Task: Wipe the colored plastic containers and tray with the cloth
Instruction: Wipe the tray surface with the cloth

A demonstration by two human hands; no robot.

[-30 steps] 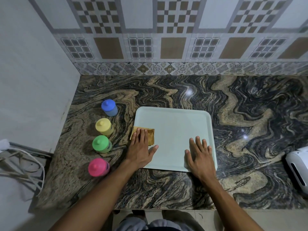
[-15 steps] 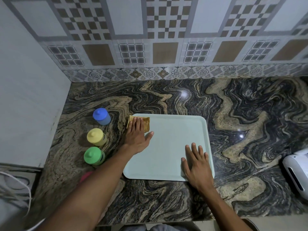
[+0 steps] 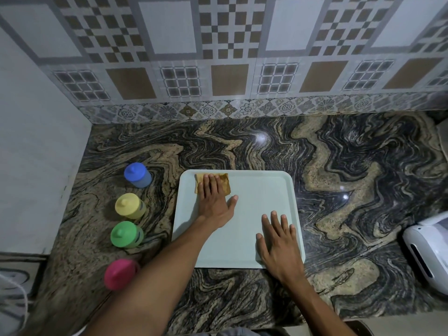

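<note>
A pale green tray (image 3: pixel 261 190) lies flat on the marbled counter. My left hand (image 3: pixel 214 202) presses flat on a brown cloth (image 3: pixel 225 184) at the tray's far left corner, fingers straight and together. Resting flat on the tray's near right corner is my right hand (image 3: pixel 278 241), fingers spread, holding nothing. To the left of the tray stand lidded plastic containers in a row: blue (image 3: pixel 137 175), yellow (image 3: pixel 129 206), green (image 3: pixel 125 234) and pink (image 3: pixel 120 274). My left forearm passes just beside the pink one.
A white appliance (image 3: pixel 429 253) sits at the counter's right edge. The tiled wall (image 3: pixel 230 57) closes the back and a plain white wall (image 3: pixel 36 154) the left. White cables (image 3: pixel 12 287) hang at the lower left, off the counter.
My left hand has slid the cloth from the tray's near left part up along the left side to the far left corner. My right hand stays on the near right corner.
</note>
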